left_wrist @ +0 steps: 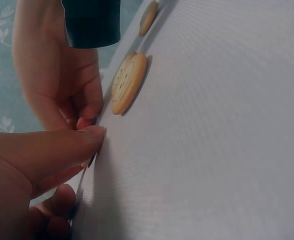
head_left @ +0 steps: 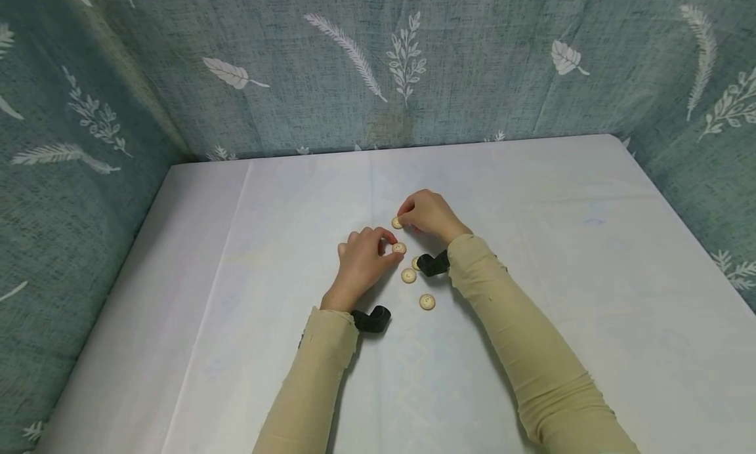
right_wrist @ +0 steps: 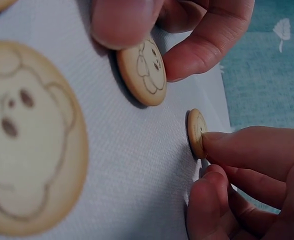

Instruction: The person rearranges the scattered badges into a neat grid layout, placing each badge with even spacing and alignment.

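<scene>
My left hand (head_left: 365, 257) pinches a small round tan disc (head_left: 399, 248) at its edges between thumb and index finger. Just beyond it, my right hand (head_left: 433, 216) pinches a second disc (head_left: 395, 224), standing farther back on the white tabletop. The right wrist view shows a line-drawn animal face on the left hand's disc (right_wrist: 146, 75); thumb and fingertip of the right hand meet on its own disc (right_wrist: 194, 132). In the left wrist view, the thumb (left_wrist: 72, 147) mostly hides the left hand's disc.
Nearer my body lie more discs: one (head_left: 409, 275), one (head_left: 427, 302), and one (head_left: 415, 264) partly behind the black right wrist camera (head_left: 434, 264). A similar camera (head_left: 372, 319) is on the left wrist. Green leaf-patterned cloth (head_left: 472, 67) surrounds the white table (head_left: 283, 244).
</scene>
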Demonstrator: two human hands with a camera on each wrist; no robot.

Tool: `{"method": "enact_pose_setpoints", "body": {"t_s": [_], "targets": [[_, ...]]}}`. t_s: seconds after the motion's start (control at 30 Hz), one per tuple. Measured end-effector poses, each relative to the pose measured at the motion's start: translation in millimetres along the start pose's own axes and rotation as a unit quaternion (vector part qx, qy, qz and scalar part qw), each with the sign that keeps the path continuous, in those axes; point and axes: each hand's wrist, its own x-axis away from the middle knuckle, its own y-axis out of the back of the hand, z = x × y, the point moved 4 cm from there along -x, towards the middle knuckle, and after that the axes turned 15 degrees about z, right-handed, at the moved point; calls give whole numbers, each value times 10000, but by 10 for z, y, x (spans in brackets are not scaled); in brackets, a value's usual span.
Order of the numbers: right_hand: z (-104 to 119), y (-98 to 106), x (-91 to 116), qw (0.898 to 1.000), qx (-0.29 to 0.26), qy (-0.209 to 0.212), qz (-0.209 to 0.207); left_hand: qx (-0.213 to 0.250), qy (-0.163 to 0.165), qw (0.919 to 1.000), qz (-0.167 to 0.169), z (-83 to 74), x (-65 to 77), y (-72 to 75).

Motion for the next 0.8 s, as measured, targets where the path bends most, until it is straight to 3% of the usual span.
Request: {"method": "enact_pose_setpoints", "body": {"t_s": [0.43, 0.57, 0.8], "targets": [[-101, -5, 15, 9993, -349, 145, -55, -5, -29, 10000, -7, 7, 3, -30], [-127, 17, 19, 9975, -660, 188, 141, -14, -27, 10000, -17, 11, -2, -23], [-139, 87, 89, 9979, -445, 307, 344, -48, -18, 10000, -57, 6, -4, -4]]}}
